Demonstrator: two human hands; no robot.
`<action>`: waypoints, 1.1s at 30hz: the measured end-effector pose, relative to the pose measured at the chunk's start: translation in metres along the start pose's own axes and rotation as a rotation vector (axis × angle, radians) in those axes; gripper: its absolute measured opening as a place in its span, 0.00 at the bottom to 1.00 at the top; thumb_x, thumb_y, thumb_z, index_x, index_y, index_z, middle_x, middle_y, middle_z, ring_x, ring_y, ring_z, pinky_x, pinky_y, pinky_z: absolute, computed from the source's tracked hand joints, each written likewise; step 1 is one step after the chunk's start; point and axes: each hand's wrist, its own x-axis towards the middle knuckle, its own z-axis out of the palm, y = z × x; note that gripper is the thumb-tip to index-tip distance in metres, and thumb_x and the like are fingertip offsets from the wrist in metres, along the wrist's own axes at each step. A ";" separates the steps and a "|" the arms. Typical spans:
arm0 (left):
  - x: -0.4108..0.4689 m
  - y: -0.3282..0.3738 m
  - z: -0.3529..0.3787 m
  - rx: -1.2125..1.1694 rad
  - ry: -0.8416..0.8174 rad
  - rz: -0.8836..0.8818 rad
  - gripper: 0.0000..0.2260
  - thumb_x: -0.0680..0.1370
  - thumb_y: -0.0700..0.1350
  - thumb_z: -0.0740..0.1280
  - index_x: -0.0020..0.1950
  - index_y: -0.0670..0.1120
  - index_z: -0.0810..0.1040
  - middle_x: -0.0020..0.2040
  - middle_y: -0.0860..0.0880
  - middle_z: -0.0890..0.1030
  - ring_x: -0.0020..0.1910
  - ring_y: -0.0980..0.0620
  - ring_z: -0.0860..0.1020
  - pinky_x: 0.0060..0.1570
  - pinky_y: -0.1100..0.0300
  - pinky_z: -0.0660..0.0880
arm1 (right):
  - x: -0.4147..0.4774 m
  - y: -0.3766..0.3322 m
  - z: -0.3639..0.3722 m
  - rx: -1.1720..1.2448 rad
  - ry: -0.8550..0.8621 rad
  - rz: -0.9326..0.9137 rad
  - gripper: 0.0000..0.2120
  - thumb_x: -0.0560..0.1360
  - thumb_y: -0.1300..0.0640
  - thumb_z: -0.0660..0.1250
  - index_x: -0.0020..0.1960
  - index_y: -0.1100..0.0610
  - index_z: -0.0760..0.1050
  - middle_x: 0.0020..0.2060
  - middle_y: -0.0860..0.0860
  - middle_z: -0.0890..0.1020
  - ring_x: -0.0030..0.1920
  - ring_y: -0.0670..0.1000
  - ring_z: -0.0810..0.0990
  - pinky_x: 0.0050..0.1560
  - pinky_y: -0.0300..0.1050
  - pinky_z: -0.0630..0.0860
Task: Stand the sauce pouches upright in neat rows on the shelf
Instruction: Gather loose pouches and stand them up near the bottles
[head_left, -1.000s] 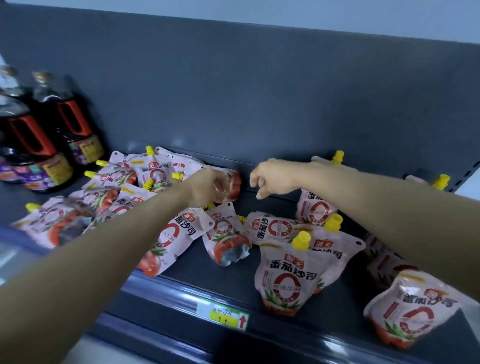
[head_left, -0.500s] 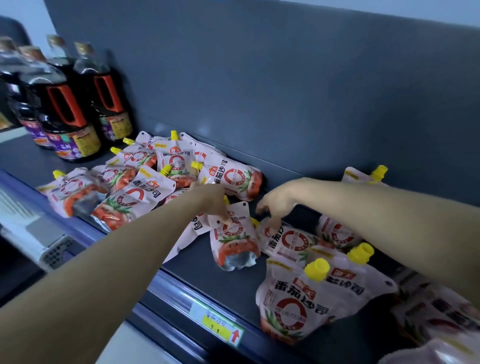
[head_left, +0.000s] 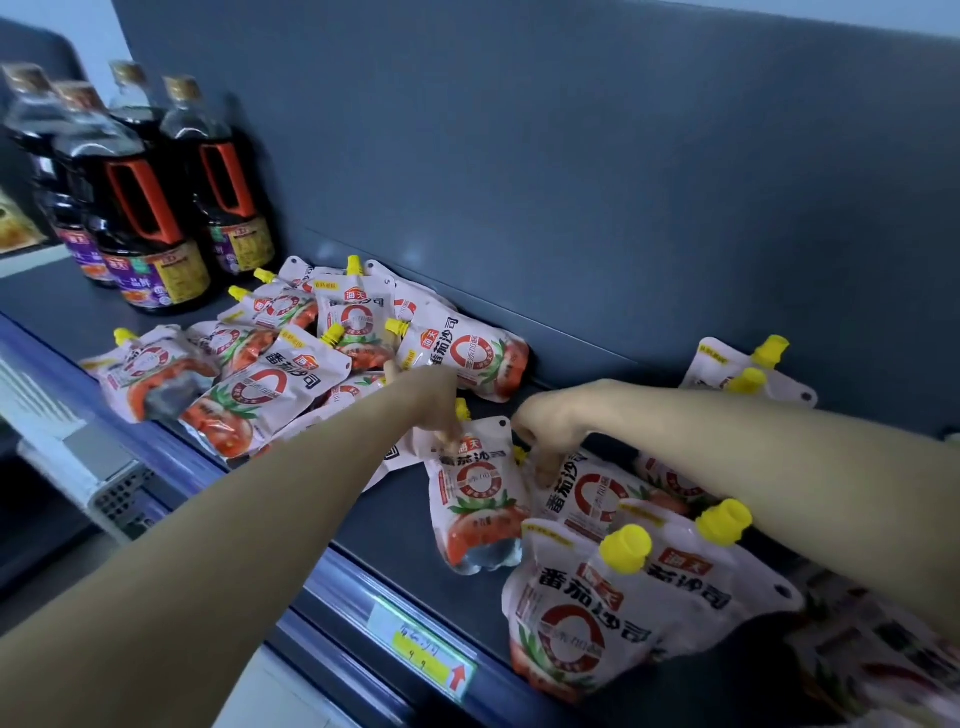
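Sauce pouches (head_left: 470, 358), white with yellow spouts, lie scattered over the dark shelf (head_left: 400, 519), and both hands are down among them near its middle. The left hand (head_left: 434, 400) comes in from the lower left, its fingers (head_left: 448, 439) bent down onto the top corner of the middle pouch (head_left: 475, 493), just beside that pouch's spout; whether they actually pinch it cannot be told. The middle pouch lies label up, its base toward the shelf's front edge. The right hand (head_left: 553, 421) has its fingers curled, one tip touching the flat pouch (head_left: 589, 499) that lies just right of the middle one; a real grip cannot be made out. In front of that, two front pouches (head_left: 576, 618) stand more or less upright, one leaning behind the other. Behind the right forearm, two back pouches (head_left: 727, 371) lean on the grey back panel (head_left: 571, 182). To the left, a heap (head_left: 270, 384) of pouches lies overlapping. Beyond it stand dark bottles (head_left: 145, 208) with orange handles. A yellow price tag (head_left: 431, 660) sits on the front rail.
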 end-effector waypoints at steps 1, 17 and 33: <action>0.001 0.000 0.002 0.014 0.015 -0.001 0.10 0.72 0.45 0.71 0.45 0.40 0.76 0.47 0.45 0.79 0.54 0.43 0.77 0.57 0.51 0.72 | -0.001 0.000 0.000 -0.006 -0.001 -0.004 0.21 0.70 0.46 0.72 0.53 0.63 0.77 0.45 0.53 0.77 0.41 0.51 0.72 0.25 0.37 0.61; -0.043 0.014 -0.057 -0.499 0.335 0.174 0.02 0.75 0.40 0.66 0.43 0.44 0.77 0.43 0.45 0.79 0.40 0.47 0.76 0.25 0.66 0.72 | -0.064 0.032 -0.047 0.389 0.452 0.185 0.15 0.69 0.60 0.74 0.51 0.68 0.79 0.39 0.56 0.75 0.40 0.53 0.70 0.29 0.40 0.61; -0.056 0.006 -0.063 -0.474 0.250 0.296 0.05 0.74 0.40 0.69 0.48 0.41 0.82 0.43 0.48 0.80 0.41 0.51 0.76 0.37 0.64 0.71 | -0.078 0.054 -0.039 0.520 0.721 0.418 0.03 0.71 0.63 0.69 0.44 0.58 0.77 0.46 0.57 0.81 0.43 0.56 0.75 0.45 0.47 0.75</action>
